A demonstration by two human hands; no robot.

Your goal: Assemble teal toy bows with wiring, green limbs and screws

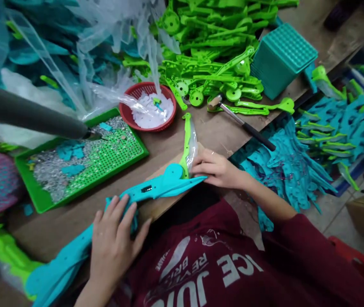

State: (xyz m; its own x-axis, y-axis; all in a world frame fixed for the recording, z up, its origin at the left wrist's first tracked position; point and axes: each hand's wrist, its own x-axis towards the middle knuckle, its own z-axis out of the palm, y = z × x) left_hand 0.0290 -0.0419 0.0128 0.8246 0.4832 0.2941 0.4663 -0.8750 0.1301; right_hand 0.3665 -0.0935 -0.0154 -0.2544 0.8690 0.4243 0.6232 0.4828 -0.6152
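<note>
Along the near edge of the table [161,149], the blue-and-green piece [156,189] lies under the left hand [114,238], fingers apart; at its tip, the right hand's [215,168] grip is unclear. Bare space separates it from the green tray [95,179] of metal bits [53,179] and red basket [126,114] of white pieces [165,111].

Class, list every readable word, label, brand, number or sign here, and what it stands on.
"ICE": large pale print, dark-red cloth T-shirt.
"JU": same shirt; what follows is unclear.
"REV": same shirt, smaller; ending unclear.
"BR": same shirt, smaller; ending unclear.
Other shirt print: too small or blurred.
Elsewhere, nothing is readable.
</note>
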